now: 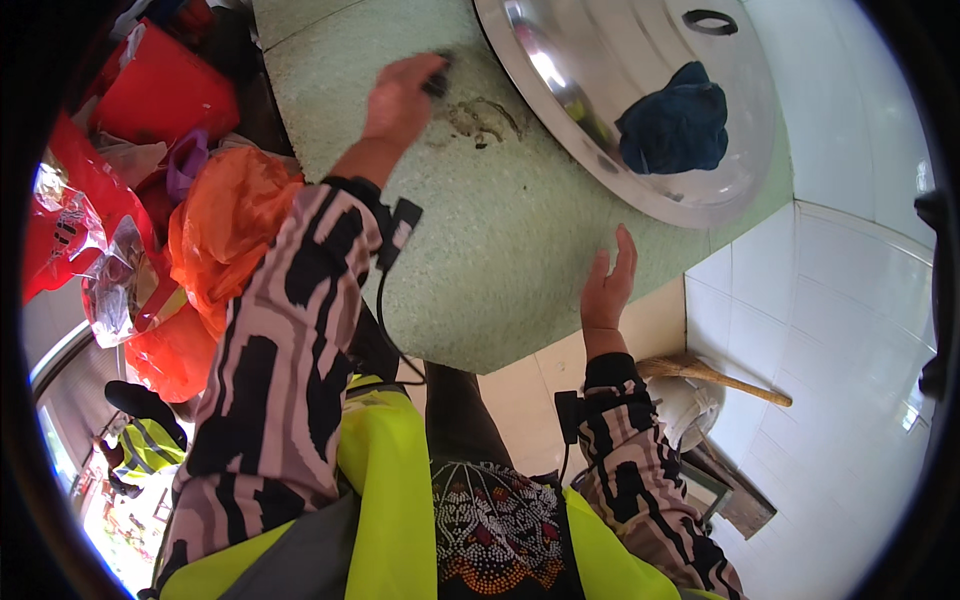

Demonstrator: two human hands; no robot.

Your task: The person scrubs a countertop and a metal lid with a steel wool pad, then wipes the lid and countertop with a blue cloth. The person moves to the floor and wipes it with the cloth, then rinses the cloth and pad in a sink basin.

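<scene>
My left hand (397, 97), blurred, grips a small dark object (436, 81), perhaps a scouring pad, against the green speckled countertop (480, 247). Brownish wet dirt (484, 120) lies smeared on the surface just right of that hand. Above the counter's near right edge, my right hand (608, 281) is raised with its fingers apart, holding nothing. Beyond it, a large round metal lid (600, 161) with a dark handle (709, 22) rests on the counter. A crumpled dark blue cloth (673, 124) lies on the lid.
Orange and red plastic bags (225, 225) and a red container (161, 90) crowd the counter's left side. White tiled wall (840, 315) bounds the right. Below stand a straw broom (720, 371) and a white sack (679, 409). A person in a yellow vest (150, 446) is at far left.
</scene>
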